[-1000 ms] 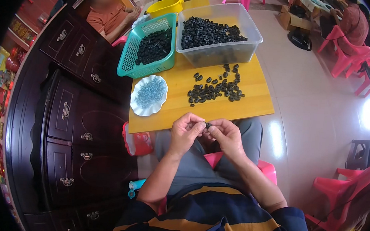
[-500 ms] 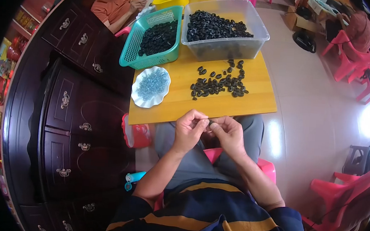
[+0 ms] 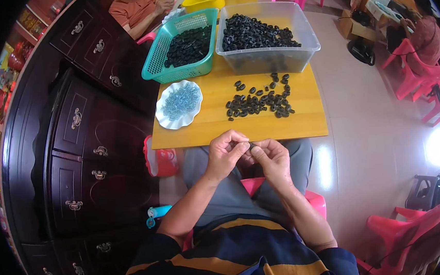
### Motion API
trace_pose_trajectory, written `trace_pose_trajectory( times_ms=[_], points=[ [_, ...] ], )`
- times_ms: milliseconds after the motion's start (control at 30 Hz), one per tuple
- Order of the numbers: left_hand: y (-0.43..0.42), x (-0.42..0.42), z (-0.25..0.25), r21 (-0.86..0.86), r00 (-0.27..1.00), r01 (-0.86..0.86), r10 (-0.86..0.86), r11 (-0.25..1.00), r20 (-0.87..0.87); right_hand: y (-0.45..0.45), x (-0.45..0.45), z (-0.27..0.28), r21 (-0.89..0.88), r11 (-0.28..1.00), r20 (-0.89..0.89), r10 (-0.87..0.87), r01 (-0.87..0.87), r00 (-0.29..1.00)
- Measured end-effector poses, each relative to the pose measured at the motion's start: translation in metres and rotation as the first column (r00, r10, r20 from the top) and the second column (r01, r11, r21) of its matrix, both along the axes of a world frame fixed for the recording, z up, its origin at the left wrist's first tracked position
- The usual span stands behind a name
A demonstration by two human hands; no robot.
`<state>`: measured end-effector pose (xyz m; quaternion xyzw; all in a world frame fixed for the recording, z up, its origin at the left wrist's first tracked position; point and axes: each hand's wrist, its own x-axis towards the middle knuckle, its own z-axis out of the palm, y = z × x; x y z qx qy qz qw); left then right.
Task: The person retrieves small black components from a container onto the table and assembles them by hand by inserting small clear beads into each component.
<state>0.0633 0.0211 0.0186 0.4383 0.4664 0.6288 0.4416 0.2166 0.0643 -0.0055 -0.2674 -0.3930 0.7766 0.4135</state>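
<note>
At the table's near edge my two hands meet, fingertips almost touching. My right hand (image 3: 274, 163) pinches a small black part (image 3: 251, 145), mostly covered by thumb and finger. My left hand (image 3: 225, 154) is closed in a pinch right beside that part; whatever lies between its fingertips is too small to make out. Just beyond them, a loose spread of black oval ring-shaped parts (image 3: 253, 105) lies on the yellow table (image 3: 210, 131). To the left, a white scalloped dish (image 3: 173, 124) holds many tiny clear bluish pieces (image 3: 182, 101).
A clear plastic bin (image 3: 267, 58) and a green basket (image 3: 156, 55), both with black parts inside, stand farther back. Behind them is a yellow basin (image 3: 205, 0). Dark wooden drawers (image 3: 84, 127) line the left. Other people sit at back left and right, near pink chairs (image 3: 416, 75).
Both hands stay at the same place with almost the same pinch. The view has shifted very slightly; nothing on the table has visibly moved.
</note>
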Motion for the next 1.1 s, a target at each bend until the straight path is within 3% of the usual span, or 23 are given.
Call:
trace_pose_trajectory(
  times_ms=[100, 233, 333, 433, 533, 633, 867, 1033, 1100],
  points=[
    [0.001, -0.01, 0.002, -0.05, 0.993, 0.078, -0.073, 0.996, 0.089, 0.002, 0.001, -0.001, 0.059, 0.998, 0.016, 0.002, -0.003, 1.0],
    [0.005, -0.019, 0.012, -0.081, 0.993, 0.107, -0.111, 0.991, -0.042, 0.004, 0.001, -0.003, 0.111, 0.994, 0.034, 0.01, -0.014, 0.999],
    [0.003, -0.019, 0.02, -0.16, 0.991, 0.135, -0.133, 0.978, 0.024, 0.005, 0.002, -0.002, 0.122, 0.993, 0.034, -0.008, 0.004, 0.999],
    [0.004, -0.018, 0.022, -0.184, 0.992, 0.1, -0.113, 0.978, -0.061, 0.005, 0.002, -0.004, 0.177, 0.984, 0.103, -0.029, 0.01, 0.994],
    [0.006, -0.019, 0.023, -0.189, 0.991, 0.121, -0.131, 0.974, -0.039, 0.006, 0.003, -0.005, 0.208, 0.978, 0.142, -0.034, 0.004, 0.989],
    [0.008, -0.018, 0.024, -0.191, 0.991, 0.098, -0.113, 0.977, -0.07, 0.007, 0.003, -0.005, 0.168, 0.986, 0.052, -0.011, 0.002, 0.999],
    [0.007, -0.015, 0.026, -0.172, 0.992, 0.096, -0.108, 0.98, -0.063, 0.004, 0.0, -0.006, 0.171, 0.984, 0.057, -0.065, 0.055, 0.996],
    [0.007, -0.033, 0.033, -0.236, 0.932, 0.206, -0.264, 0.95, -0.248, 0.003, -0.001, -0.01, 0.325, 0.945, 0.198, -0.097, 0.028, 0.975],
    [0.008, -0.041, 0.035, -0.257, 0.924, 0.24, -0.302, 0.936, -0.236, 0.002, 0.0, -0.004, 0.328, 0.945, 0.212, -0.073, 0.0, 0.975]
  ],
)
